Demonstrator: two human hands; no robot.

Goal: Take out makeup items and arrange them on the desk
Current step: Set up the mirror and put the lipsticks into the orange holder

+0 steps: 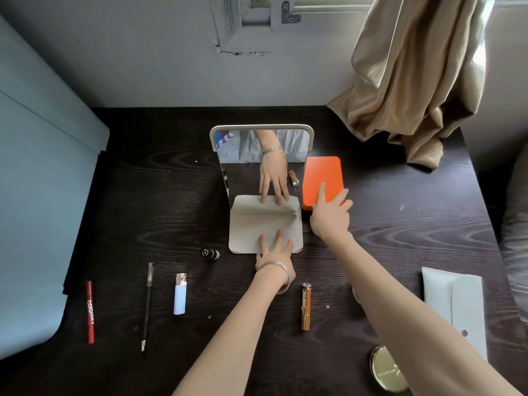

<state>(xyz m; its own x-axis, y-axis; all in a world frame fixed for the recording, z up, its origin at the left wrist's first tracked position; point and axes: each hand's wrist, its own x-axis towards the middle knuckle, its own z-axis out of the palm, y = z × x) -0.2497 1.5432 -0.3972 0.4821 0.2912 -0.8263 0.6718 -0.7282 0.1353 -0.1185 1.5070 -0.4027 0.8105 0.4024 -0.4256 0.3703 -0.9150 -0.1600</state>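
Your left hand (pixel 275 252) lies flat, fingers spread, on the near edge of the beige folding base (pixel 264 224) of the standing mirror (pixel 261 155); it presses, not grips. A silver bangle (pixel 281 271) sits on that wrist. Your right hand (pixel 331 212) is on the near end of the orange rounded-rectangle box (pixel 321 175), index finger laid on its top face, the rest curled round the near right corner; looks like a grip, but the underside contact is hidden so I can't confirm. The box stands just right of the mirror, touching or nearly touching its frame.

Dark wood-grain bench (pixel 171 195) carries the makeup items in a rough row at front:
- red pencil-shaped stick with white lettering (pixel 91 312), far left
- thin black brush wand (pixel 147 305), right of it
- pale blue tube with a rose-gold cap (pixel 180 294), next
- small black bottle lying on its side (pixel 210 253), just left of the mirror base
- gold ribbed lipstick tube (pixel 306 307), between your forearms
- round gold compact (pixel 387 372), front right, partly covered by your right arm

White envelope-style pouch (pixel 463 304) lies flap closed at the right edge of the bench, well apart from the row. Tan curtain (pixel 414 75) drapes onto the far right corner. Light blue panel (pixel 37 167) runs along the left side.
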